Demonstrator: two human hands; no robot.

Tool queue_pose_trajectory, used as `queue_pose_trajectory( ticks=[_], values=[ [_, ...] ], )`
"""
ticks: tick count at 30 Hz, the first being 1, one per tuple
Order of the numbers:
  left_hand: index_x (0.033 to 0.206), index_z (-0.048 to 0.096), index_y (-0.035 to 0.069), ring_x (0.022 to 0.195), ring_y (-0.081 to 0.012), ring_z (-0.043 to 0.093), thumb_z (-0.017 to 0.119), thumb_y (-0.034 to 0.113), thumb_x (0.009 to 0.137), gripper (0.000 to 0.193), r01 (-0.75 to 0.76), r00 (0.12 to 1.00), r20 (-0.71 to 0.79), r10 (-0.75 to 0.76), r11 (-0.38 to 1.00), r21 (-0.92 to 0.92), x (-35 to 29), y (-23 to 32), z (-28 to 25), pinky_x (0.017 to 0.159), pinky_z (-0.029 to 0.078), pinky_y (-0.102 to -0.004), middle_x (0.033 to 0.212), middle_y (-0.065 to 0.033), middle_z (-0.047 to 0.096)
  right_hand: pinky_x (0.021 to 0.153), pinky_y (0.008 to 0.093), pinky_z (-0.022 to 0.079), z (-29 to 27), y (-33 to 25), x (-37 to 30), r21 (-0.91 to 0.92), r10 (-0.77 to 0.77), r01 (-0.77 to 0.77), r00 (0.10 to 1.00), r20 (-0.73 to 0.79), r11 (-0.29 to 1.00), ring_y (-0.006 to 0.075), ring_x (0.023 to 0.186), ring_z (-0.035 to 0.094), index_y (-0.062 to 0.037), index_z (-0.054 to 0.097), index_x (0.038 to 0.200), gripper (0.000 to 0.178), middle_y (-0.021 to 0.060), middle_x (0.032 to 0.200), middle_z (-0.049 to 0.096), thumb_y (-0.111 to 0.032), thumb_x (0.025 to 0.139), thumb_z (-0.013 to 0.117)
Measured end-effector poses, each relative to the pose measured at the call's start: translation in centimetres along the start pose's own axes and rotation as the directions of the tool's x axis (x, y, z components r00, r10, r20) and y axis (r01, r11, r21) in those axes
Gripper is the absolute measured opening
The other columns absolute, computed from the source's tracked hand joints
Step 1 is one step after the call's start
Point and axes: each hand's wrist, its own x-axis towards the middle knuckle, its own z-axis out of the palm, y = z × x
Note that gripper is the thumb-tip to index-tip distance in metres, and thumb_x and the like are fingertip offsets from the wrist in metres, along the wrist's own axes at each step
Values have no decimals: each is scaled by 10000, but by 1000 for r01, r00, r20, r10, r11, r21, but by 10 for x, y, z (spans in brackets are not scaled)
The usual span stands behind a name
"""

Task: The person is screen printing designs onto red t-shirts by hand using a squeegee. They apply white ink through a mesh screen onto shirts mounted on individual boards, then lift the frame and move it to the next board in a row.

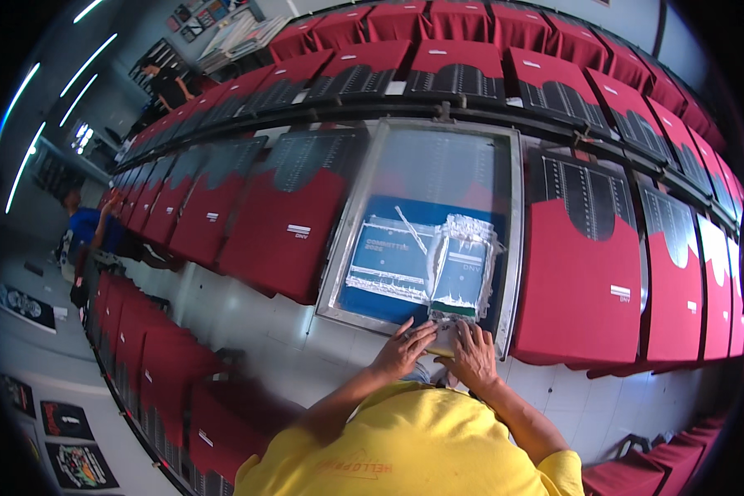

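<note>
A screen-printing frame (514,240) with a metal rim lies before me, over one of the printing boards. Its mesh has a blue stencil area (393,258), with white ink (469,225) smeared around a small rectangle at the right and in a band at the left. At the frame's near edge, a squeegee (445,332) with a green blade rests on the mesh, just below that rectangle. My left hand (405,349) grips the squeegee's left end, fingers curled over it. On its right end, my right hand (474,357) is closed the same way.
Red shirts (583,289) on boards line both sides of the frame. Behind a dark rail (331,109) runs another row of red shirts (455,54). A person in blue (87,225) is at far left, another in dark clothes (169,87) farther back. Red shirts (174,355) also stand at lower left.
</note>
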Motion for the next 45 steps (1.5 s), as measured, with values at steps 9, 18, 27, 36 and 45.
queue_pose_trajectory(
  ticks=[9, 18, 27, 36, 45],
  values=[
    [1318, 483, -34, 1225, -425, 502, 566, 168, 939, 438, 524, 759, -480, -440, 850, 51, 13, -109, -63, 1034, 410, -461, 1313, -258, 533, 1043, 494, 370, 10, 58, 2, 210, 492, -445, 784, -379, 871, 410, 1255, 443, 3, 461, 1362, 502, 232, 1372, 475, -191, 926, 617],
    [848, 662, -66, 845, -454, 653, 495, 352, 983, 469, 814, 521, -291, -802, 570, -112, 1, -189, -87, 723, 495, -497, 858, -274, 668, 970, 409, 458, 63, 100, -10, 670, 851, -587, 507, -133, 454, 344, 1142, 583, -9, 474, 1345, 359, 222, 1231, 590, -121, 1004, 472],
    [729, 580, -59, 580, -219, 481, 512, 380, 991, 516, 710, 489, -407, -772, 623, -328, 5, -168, -112, 603, 399, -421, 609, -141, 554, 883, 276, 471, 54, 100, -17, 840, 862, -393, 482, -158, 374, 173, 988, 621, -15, 562, 1298, 389, 127, 1091, 674, 37, 913, 555],
    [684, 432, 13, 632, -97, 327, 510, 393, 1011, 507, 605, 546, -446, -709, 703, -375, -27, -197, -100, 571, 284, -333, 632, 40, 351, 913, 262, 464, 16, 76, -4, 883, 897, -349, 414, -155, 314, 153, 1011, 618, 5, 601, 1265, 371, 93, 1095, 683, 82, 909, 530],
    [810, 590, -69, 661, -110, 468, 526, 280, 988, 396, 582, 621, -367, -693, 721, -376, -27, -238, -70, 602, 395, -339, 659, -51, 543, 851, 248, 479, 50, 70, -9, 795, 867, -393, 388, -312, 462, 135, 927, 631, 16, 617, 1239, 406, 85, 1019, 689, 107, 867, 484]
  ],
)
